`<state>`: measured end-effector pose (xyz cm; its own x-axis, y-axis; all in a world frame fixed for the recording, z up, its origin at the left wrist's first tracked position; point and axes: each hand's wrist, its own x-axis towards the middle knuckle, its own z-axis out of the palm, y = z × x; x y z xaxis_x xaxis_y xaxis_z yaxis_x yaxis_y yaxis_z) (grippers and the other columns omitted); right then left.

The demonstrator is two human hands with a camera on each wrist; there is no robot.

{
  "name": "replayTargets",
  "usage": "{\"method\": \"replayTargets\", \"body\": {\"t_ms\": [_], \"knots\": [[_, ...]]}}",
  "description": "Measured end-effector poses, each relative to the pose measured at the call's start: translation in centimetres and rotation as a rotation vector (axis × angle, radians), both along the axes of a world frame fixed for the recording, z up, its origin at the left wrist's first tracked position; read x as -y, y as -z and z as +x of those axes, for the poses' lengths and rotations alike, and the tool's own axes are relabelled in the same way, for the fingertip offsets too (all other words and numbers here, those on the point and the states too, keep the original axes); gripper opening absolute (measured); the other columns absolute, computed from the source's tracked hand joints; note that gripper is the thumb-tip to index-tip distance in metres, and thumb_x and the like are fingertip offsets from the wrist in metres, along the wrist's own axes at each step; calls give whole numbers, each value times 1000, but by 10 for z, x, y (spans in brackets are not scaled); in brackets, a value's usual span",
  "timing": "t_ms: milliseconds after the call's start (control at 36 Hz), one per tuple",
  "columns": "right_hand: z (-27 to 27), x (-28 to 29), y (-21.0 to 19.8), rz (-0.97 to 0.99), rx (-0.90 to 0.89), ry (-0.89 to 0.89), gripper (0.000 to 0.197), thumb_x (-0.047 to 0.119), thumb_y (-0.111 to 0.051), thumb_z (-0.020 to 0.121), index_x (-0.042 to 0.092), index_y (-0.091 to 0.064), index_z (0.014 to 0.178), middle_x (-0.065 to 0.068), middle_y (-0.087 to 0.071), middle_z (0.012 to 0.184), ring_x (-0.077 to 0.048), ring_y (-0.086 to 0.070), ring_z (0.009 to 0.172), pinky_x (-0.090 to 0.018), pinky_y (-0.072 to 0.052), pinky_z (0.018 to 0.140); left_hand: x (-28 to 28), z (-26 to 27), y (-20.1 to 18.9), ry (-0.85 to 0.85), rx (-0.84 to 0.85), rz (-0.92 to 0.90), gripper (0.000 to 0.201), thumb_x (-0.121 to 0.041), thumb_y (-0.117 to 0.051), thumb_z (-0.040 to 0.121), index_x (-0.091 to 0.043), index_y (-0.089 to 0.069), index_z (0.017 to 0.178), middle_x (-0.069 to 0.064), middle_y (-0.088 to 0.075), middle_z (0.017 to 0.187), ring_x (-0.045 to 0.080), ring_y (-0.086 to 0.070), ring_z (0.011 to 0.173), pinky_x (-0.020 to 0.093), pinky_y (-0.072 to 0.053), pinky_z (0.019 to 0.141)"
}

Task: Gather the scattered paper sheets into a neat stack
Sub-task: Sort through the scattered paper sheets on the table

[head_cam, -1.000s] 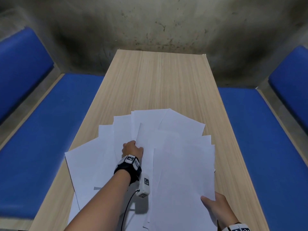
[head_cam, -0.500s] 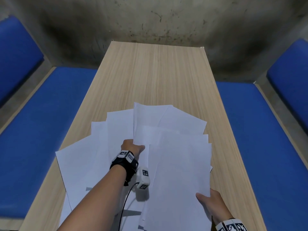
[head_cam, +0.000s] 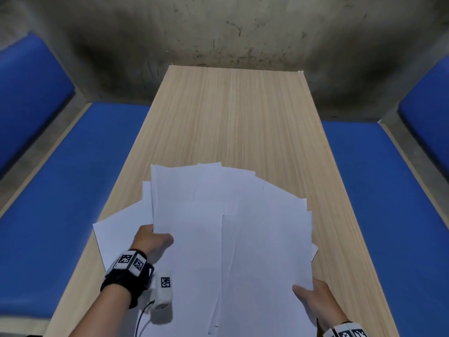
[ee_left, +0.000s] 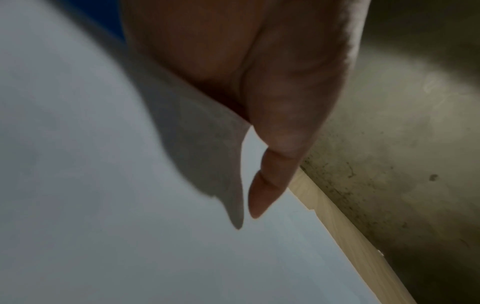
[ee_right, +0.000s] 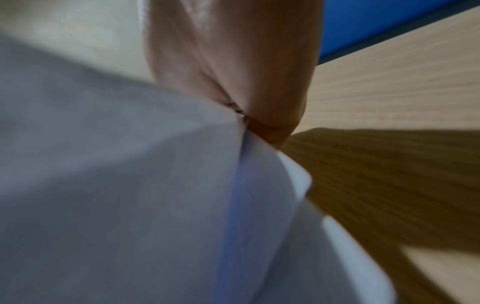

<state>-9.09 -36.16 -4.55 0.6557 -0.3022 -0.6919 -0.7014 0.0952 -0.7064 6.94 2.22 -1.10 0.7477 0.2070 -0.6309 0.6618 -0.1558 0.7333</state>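
Note:
Several white paper sheets (head_cam: 230, 234) lie fanned and overlapping at the near end of the wooden table (head_cam: 233, 117). My left hand (head_cam: 155, 239) pinches the left edge of the upper sheets, thumb on top and fingers (ee_left: 259, 195) underneath, lifting that edge off a lower sheet (head_cam: 121, 227). My right hand (head_cam: 313, 297) holds the bundle's near right corner, thumb on top; in the right wrist view the paper (ee_right: 130, 185) bends up against the palm (ee_right: 233, 61). Most of both hands' fingers are hidden under the paper.
Blue padded benches (head_cam: 60, 203) (head_cam: 388, 203) run along both long sides of the table. A stained concrete wall (head_cam: 218, 32) stands behind the far end. Bare wood lies beyond the sheets.
The left hand has drawn back toward me and now lifts the left edge of the upper sheets. The fan has closed up to the right; the right hand keeps its grip.

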Motion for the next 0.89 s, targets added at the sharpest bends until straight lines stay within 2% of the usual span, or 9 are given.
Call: {"method": "replayTargets", "body": {"t_ms": [167, 250, 306, 389, 500, 583, 667, 750, 889], "knots": [[8, -7, -11, 14, 0, -57, 25, -12, -52, 87, 6, -64, 99, -14, -71, 99, -35, -66, 98, -47, -48, 93, 12, -2, 14, -6, 44, -18, 33, -3, -80, 48, -2, -73, 81, 20, -76, 85, 38, -73, 80, 59, -56, 80], [11, -10, -14, -16, -1, -70, 24, -10, -54, 87, 10, -66, 92, -11, -72, 94, -32, -67, 92, -41, -51, 85, 19, 0, -6, 41, 100, 153, 24, -10, -77, 59, -7, -72, 82, 9, -75, 79, 30, -73, 77, 39, -60, 73], [12, -11, -14, -18, -10, -81, 21, -9, -56, 85, 7, -69, 93, -11, -74, 93, -33, -69, 91, -44, -53, 86, 22, 0, -35, 76, 171, 299, 11, -8, -72, 72, -10, -68, 82, 2, -68, 75, 24, -66, 73, 25, -50, 66], [12, -12, -12, 15, -14, -75, 22, -10, -56, 84, 3, -69, 97, -14, -76, 98, -36, -69, 95, -54, -50, 94, 12, 3, -69, 132, 308, 469, 9, -10, -69, 78, -13, -61, 82, 7, -65, 77, 23, -60, 73, 28, -45, 67], [13, -15, -14, 19, -18, -70, 23, -10, -55, 85, 1, -68, 101, -15, -75, 97, -35, -69, 93, -50, -51, 92, -9, 4, -110, 145, 455, 513, 12, -17, -73, 76, -10, -66, 82, 11, -67, 78, 24, -62, 73, 34, -47, 64], [14, -15, -17, 4, -22, -93, 22, -10, -54, 85, 0, -68, 100, -17, -74, 99, -37, -69, 95, -50, -51, 92, -17, 2, -144, 128, 565, 474, 17, -21, -79, 68, -11, -65, 73, 10, -65, 71, 17, -57, 64, 29, -45, 54], [16, -16, -21, 15, -29, -89, 21, -12, -53, 86, 1, -67, 94, -19, -73, 97, -37, -68, 94, -46, -52, 88, -25, -1, -166, 91, 629, 378, 21, -9, -81, 72, -23, -65, 70, -11, -67, 59, -5, -57, 52, 17, -48, 52], [16, -15, -17, 16, -23, -114, 19, -8, -56, 82, -2, -68, 95, -20, -74, 98, -39, -68, 96, -54, -49, 94, -27, -3, -180, 74, 642, 269, 22, -10, -80, 74, -26, -65, 73, -30, -66, 55, -13, -58, 48, 6, -45, 45], [17, -18, -24, -2, -13, -91, 17, -15, -50, 83, -13, -64, 92, -22, -73, 88, -34, -68, 79, -37, -55, 72, -10, -9, -164, 93, 554, 164, 19, -13, -84, 68, -21, -68, 74, -14, -71, 62, -4, -63, 56, 27, -51, 61]]}}
